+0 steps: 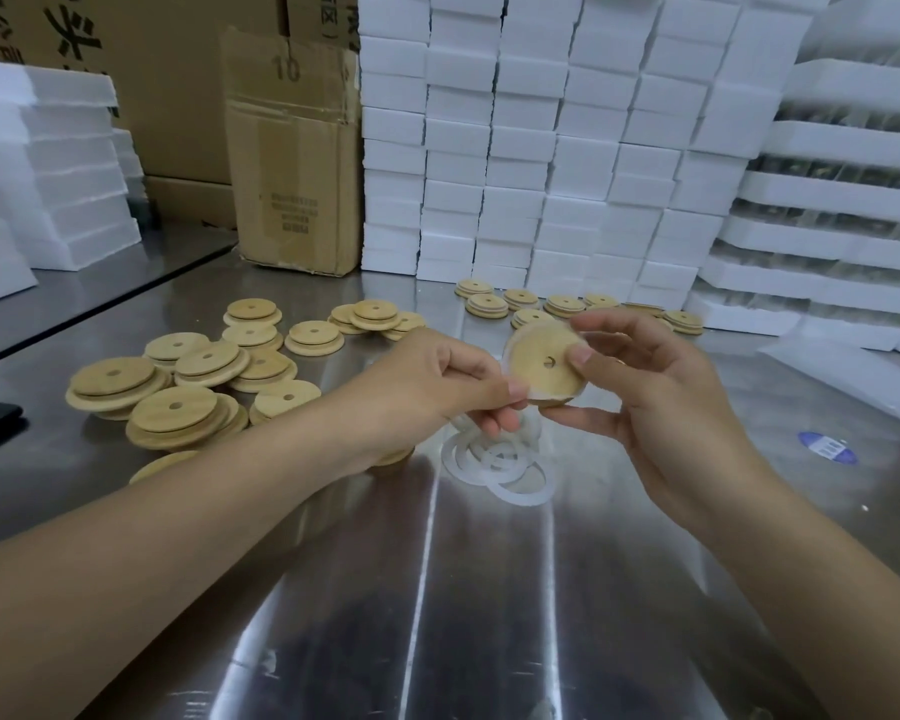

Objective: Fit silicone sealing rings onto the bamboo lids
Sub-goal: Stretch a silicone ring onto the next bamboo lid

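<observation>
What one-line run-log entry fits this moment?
step: fitting ring on lid | left hand: pinches ring at lid rim | right hand: holds lid | loose rings: on table

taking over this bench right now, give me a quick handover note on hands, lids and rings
The left hand pinches the lower left edge of the lid, at its ring.
The right hand grips the same lid, thumb on its face, fingers behind.
The ring shows round the lid's rim; whether it is fully seated cannot be told.
Loose rings lie on the table under the hands. Bare lids are piled to the left; back lids seem done.
Left to do: seat this ring, set the lid down, then work through the bare lids.
</observation>
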`<act>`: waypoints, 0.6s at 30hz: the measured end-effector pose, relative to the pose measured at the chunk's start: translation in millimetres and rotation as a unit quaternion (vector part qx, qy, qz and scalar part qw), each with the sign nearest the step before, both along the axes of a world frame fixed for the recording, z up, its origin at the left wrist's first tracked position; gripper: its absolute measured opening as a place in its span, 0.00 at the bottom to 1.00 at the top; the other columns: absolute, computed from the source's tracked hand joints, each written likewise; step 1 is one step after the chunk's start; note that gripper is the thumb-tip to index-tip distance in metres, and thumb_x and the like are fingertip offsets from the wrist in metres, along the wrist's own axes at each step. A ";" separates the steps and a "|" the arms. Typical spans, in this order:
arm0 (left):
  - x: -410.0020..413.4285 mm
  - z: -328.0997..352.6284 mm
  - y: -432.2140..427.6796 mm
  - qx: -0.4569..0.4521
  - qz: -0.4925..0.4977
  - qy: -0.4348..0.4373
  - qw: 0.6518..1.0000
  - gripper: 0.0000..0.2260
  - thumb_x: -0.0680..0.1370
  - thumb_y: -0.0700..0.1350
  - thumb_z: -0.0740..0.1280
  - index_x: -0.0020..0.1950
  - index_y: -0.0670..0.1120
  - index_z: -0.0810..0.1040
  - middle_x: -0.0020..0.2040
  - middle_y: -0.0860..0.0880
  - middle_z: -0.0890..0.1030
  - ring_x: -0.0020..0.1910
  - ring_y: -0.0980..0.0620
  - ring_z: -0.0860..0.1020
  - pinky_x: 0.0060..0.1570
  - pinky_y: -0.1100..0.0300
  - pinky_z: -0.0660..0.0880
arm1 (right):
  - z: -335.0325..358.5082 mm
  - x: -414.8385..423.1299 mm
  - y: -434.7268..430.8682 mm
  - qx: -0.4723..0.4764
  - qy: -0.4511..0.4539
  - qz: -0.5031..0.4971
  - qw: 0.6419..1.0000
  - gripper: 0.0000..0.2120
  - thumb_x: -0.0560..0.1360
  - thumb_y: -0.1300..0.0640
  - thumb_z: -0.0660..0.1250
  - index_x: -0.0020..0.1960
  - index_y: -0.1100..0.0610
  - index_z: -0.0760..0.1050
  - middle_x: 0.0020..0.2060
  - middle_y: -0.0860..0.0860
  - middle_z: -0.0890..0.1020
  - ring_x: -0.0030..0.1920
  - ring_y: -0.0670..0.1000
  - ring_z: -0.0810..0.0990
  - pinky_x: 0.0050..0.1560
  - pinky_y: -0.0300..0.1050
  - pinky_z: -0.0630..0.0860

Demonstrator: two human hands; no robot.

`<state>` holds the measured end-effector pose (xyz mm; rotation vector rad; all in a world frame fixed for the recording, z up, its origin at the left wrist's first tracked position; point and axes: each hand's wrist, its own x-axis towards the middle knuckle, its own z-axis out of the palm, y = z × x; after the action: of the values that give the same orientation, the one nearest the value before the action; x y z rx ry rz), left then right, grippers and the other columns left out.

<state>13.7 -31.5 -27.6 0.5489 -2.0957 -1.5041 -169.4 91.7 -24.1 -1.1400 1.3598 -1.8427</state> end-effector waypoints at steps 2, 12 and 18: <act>1.1 3.7 -0.3 -0.004 -0.011 0.005 1.000 0.06 0.81 0.45 0.76 0.45 0.46 0.89 0.40 0.48 0.89 0.35 0.59 0.83 0.33 0.76 0.72 | 2.0 -2.6 0.8 -0.001 -0.061 0.011 0.998 0.08 0.79 0.65 0.72 0.53 0.55 0.84 0.54 0.59 0.86 0.55 0.57 0.88 0.48 0.59 0.86; 0.6 2.8 3.8 0.006 0.007 0.023 1.000 0.07 0.81 0.48 0.74 0.45 0.50 0.89 0.38 0.50 0.88 0.34 0.61 0.82 0.34 0.76 0.71 | 8.3 -6.1 3.8 -0.013 -0.049 0.015 0.999 0.09 0.77 0.63 0.74 0.55 0.55 0.81 0.53 0.62 0.86 0.53 0.60 0.88 0.46 0.56 0.86; -1.6 0.4 2.9 0.007 0.051 0.026 0.998 0.07 0.81 0.49 0.75 0.44 0.50 0.89 0.39 0.51 0.88 0.35 0.59 0.81 0.33 0.72 0.70 | 7.1 -8.4 2.5 -0.005 -0.058 0.041 0.997 0.18 0.73 0.60 0.75 0.62 0.58 0.80 0.55 0.61 0.87 0.54 0.59 0.88 0.49 0.54 0.86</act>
<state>12.0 -28.6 -27.2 0.6062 -1.9871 -1.4614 -177.8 94.3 -17.1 -1.0601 1.2223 -1.8284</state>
